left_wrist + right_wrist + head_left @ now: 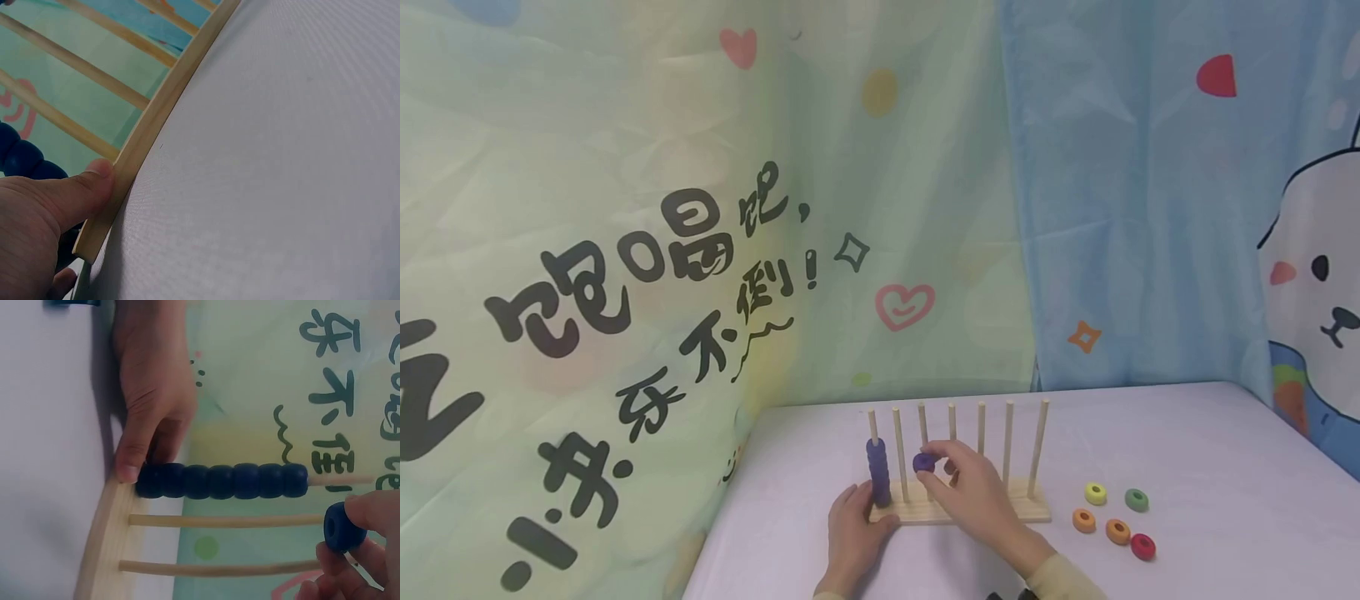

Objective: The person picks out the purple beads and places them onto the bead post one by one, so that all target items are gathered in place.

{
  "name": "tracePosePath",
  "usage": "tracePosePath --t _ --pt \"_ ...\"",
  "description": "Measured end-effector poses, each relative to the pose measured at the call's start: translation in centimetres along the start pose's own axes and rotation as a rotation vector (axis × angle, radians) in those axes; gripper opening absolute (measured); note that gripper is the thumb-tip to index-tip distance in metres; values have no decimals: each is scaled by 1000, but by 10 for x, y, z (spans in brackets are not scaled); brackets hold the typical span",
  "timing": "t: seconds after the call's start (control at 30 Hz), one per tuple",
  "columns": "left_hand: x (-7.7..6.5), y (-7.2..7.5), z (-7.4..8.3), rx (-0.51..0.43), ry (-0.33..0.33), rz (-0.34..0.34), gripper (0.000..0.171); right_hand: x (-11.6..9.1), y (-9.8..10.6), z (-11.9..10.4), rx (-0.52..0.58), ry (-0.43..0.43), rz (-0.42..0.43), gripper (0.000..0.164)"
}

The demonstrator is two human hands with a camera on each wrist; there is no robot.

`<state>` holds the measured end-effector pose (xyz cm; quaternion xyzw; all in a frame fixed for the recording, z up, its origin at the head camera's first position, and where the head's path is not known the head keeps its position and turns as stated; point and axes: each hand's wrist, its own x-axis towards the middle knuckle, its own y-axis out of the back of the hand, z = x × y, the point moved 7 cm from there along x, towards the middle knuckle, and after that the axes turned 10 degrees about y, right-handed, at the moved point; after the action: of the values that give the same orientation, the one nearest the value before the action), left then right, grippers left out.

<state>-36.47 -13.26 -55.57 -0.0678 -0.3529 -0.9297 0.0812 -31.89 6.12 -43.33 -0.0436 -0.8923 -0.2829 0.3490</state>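
Note:
A wooden peg rack with several upright pegs stands on the table. Its leftmost peg carries a stack of dark purple beads, which look navy in the right wrist view. My left hand grips the left end of the rack's base, the thumb along the front edge and the fingers behind. Between thumb and fingertips, my right hand pinches one loose purple bead. That bead is held near the upper part of the pegs, right of the stack, its hole showing in the right wrist view.
To the right of the rack lie a yellow bead, a green bead, two orange beads and a red bead. A printed curtain hangs behind the pale table.

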Motion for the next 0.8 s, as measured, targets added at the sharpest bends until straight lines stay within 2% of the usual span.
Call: tracePosePath --t 0.13,0.37,0.53,0.8 --pt "0 0 -1 -3 10 4 60 10 0 -11 17 63 -11 30" --pt "1 0 0 -6 16 3 58 22 -2 -24 -19 156 -32 31" --pt "1 1 1 -5 0 8 57 31 1 -34 -18 223 -4 30" --pt "1 1 2 -13 -24 23 56 47 3 -44 19 233 58 34"
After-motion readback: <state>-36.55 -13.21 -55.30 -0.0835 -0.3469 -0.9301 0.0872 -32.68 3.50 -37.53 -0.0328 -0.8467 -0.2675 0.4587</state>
